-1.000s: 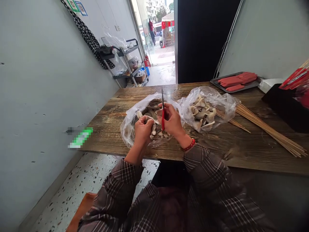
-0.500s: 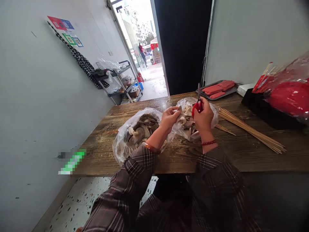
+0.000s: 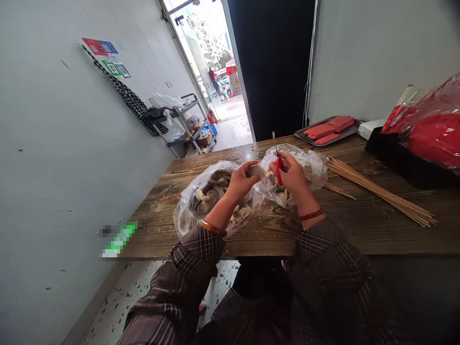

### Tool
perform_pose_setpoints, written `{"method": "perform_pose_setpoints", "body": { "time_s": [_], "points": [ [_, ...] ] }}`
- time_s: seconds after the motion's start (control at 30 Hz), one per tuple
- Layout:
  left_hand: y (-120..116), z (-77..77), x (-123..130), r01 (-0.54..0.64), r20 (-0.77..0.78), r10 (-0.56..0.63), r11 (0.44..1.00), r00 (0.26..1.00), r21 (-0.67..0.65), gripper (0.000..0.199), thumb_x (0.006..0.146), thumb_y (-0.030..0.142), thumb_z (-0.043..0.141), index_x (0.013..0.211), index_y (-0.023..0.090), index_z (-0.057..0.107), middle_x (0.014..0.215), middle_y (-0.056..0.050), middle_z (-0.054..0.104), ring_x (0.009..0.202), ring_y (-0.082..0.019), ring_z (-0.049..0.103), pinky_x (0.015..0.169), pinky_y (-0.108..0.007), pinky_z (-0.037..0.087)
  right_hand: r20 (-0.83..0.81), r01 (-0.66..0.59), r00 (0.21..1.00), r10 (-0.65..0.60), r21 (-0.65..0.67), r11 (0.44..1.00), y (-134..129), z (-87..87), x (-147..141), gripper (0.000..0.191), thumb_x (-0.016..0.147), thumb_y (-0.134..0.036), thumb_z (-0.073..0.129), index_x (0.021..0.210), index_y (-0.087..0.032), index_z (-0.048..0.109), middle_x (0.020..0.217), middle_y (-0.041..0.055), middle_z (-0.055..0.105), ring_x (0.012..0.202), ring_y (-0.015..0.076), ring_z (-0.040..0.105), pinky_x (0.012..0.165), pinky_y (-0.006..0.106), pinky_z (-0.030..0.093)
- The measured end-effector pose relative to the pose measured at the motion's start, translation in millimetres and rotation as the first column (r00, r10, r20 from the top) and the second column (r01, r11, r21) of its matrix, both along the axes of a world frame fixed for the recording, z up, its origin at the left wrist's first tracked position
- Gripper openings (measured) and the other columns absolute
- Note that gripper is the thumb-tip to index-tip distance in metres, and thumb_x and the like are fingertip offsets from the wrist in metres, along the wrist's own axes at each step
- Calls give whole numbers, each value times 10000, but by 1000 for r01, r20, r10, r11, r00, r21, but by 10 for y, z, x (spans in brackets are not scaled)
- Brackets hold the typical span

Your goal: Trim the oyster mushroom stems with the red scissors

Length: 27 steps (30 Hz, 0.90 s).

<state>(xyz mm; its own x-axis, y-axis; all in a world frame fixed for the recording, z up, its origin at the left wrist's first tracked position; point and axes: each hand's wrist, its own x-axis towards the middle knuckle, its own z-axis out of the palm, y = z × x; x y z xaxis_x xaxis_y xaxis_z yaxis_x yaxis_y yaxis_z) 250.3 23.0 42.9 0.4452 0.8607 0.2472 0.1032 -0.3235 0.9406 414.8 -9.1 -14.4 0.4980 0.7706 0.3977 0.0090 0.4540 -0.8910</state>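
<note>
My left hand (image 3: 243, 181) is closed on an oyster mushroom (image 3: 257, 171), its pale round cap showing past the fingers. Red-handled scissors (image 3: 279, 171) are gripped in my right hand (image 3: 290, 176), blades pointing up and away. A small gap separates the mushroom from the scissors. Below my left wrist, a clear plastic bag (image 3: 185, 203) lies open, full of grey-brown mushrooms (image 3: 207, 201). Under my right hand is a second clear bag (image 3: 316, 165) with mushroom pieces in it, partly hidden by that hand.
Bamboo skewers (image 3: 381, 191) lie on the wooden table (image 3: 154, 211) at right. Behind them stand a dark tray (image 3: 300, 134) of pink-red packets (image 3: 328, 128) and a black box (image 3: 384, 155) beside red plastic-wrapped goods (image 3: 436, 136). A shelved cart (image 3: 187, 122) stands by the doorway.
The scissors have come down and turned, now closer to my left hand. My left hand has drawn slightly left, and the mushroom in it now shows its round cap. The view has shifted a little.
</note>
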Motion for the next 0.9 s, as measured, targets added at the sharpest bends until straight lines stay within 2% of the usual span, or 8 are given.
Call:
{"method": "perform_pose_setpoints", "body": {
  "time_s": [0.1,0.23,0.33,0.47,0.5,0.73,0.9],
  "points": [
    [-35,47,-82,0,-174,35,980,984,197,572,668,68,736,1229,164,673,868,1,675,731,-106,582,732,-252,467,32,-197,980,198,-34,980,-32,7,-122,560,675,-411,842,1174,-234,662,906,30,749,834,202,705,864,389,580],
    [-72,80,-127,-22,-246,86,967,966,255,621,669,74,759,1274,157,647,884,6,660,670,-87,564,699,-249,467,39,-285,957,287,-42,958,-69,4,-207,634,611,-398,888,1176,-231,654,916,26,738,838,195,693,843,363,567],
    [-98,69,-137,-74,-179,109,979,978,191,550,659,89,772,1195,161,670,858,10,671,684,-94,580,704,-244,475,19,-288,957,289,-26,957,-69,-1,-232,649,610,-413,886,1181,-230,638,872,7,726,781,170,667,788,331,559],
    [-163,56,-139,-1,-73,1,1000,997,-3,143,728,195,719,857,142,693,727,-4,658,646,-101,570,626,-223,448,14,-238,971,238,6,971,-65,7,-260,636,628,-395,856,1192,-219,621,801,-21,697,723,152,640,719,303,542],
    [-182,55,-132,19,-46,-21,999,999,-48,95,739,214,698,796,141,677,698,-9,651,626,-101,563,601,-220,437,20,-227,974,226,11,974,-66,11,-266,625,634,-384,844,1193,-213,621,800,-21,696,725,153,641,715,304,541],
    [-222,51,65,-5,76,21,980,997,-199,59,634,163,642,632,158,584,534,38,541,476,-58,443,491,-201,357,-37,-192,981,192,2,981,-82,40,-300,510,651,-315,759,1138,-207,656,977,55,761,881,203,704,793,344,579],
    [-201,99,253,-30,78,57,950,995,-310,72,630,161,625,616,174,556,488,58,498,412,-51,405,436,-202,328,-118,-75,990,76,14,997,-92,57,-316,523,640,-289,715,1150,-192,651,1058,88,753,908,213,706,846,367,578]
  ]
}}
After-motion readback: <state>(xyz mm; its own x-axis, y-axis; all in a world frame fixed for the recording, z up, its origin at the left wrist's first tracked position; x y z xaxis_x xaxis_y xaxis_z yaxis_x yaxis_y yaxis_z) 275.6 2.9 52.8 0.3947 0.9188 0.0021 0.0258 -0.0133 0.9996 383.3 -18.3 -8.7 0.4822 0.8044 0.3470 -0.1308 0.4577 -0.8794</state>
